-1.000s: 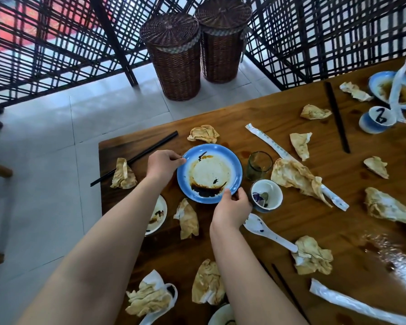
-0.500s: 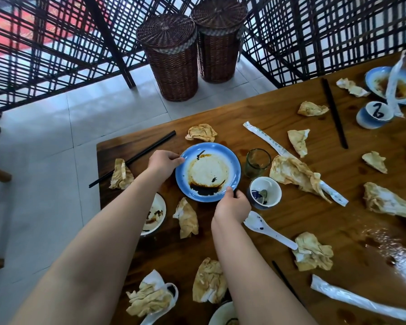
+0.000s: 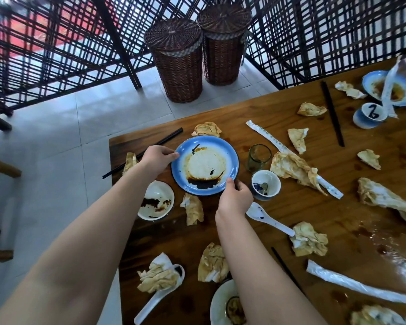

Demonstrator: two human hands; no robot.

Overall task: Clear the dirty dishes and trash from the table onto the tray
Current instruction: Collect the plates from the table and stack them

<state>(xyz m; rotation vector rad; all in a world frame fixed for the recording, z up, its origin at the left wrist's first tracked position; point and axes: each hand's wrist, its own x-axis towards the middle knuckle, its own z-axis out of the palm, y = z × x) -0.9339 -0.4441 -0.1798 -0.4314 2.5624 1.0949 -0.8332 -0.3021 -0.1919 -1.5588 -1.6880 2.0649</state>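
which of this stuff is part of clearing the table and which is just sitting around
Part of the job: blue plate, gripped by left hand and right hand; sauce-stained bowl; cup; glass; white spoon; crumpled napkins; chopsticks; paper wrapper.
Just there: wicker baskets; lattice screen. No tray in view.
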